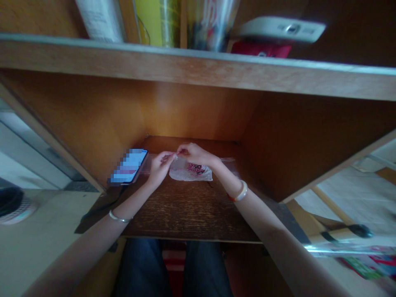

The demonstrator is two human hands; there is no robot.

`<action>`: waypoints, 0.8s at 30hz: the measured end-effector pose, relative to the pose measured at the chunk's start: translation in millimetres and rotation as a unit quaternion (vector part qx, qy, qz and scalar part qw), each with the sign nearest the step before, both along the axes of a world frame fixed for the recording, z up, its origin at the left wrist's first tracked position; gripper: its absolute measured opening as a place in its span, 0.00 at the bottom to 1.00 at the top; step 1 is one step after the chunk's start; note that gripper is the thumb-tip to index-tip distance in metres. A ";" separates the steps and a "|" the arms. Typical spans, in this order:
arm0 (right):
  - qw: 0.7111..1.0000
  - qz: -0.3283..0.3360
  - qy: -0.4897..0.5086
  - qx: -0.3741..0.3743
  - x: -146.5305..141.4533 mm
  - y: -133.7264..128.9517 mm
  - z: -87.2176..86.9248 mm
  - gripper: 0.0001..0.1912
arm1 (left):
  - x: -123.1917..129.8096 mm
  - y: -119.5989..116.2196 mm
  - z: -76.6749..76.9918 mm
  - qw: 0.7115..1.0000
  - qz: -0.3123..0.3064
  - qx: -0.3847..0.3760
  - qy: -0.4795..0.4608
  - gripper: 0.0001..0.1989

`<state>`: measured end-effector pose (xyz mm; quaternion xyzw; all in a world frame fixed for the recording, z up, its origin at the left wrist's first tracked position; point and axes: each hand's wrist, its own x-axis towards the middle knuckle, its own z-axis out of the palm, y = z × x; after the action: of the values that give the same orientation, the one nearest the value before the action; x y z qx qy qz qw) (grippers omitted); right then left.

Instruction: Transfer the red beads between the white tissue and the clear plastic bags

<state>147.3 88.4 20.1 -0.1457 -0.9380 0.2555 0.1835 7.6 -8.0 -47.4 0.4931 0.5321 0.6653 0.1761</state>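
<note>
My left hand [161, 166] and my right hand [195, 153] meet over the desk with their fingertips pinched together, almost touching. Whatever lies between the fingertips is too small and blurred to name. Just below them a whitish, crinkled sheet or bag [179, 175] rests on the dark wooden desk [185, 210]. On it is a cluster of small pink and dark red pieces [195, 168], which look like beads. My right hand partly covers the sheet's far side. Clear plastic [227, 161] shows beside my right wrist.
A phone [131, 167] with a lit screen leans at the left wall, its cable running forward. Wooden side walls enclose the desk. Overhead, a shelf [198, 68] carries several containers and a white box-like device [281, 29]. A waste basket [15, 206] stands at left.
</note>
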 end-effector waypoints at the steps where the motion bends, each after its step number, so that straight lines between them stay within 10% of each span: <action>1: 1.000 0.000 0.000 0.003 -0.8 0.6 -1.7 0.07 | 0.4 -0.2 0.1 1.000 0.002 0.000 0.002 0.14; 24: 0.996 -0.025 -0.004 0.082 1.0 -6.6 4.2 0.09 | 5.3 -5.2 4.7 0.999 0.034 0.017 0.020 0.13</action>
<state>148.4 81.7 24.3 -0.1543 -0.9525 0.1728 0.1975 12.9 -13.1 -42.7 0.4911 0.5406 0.6699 0.1336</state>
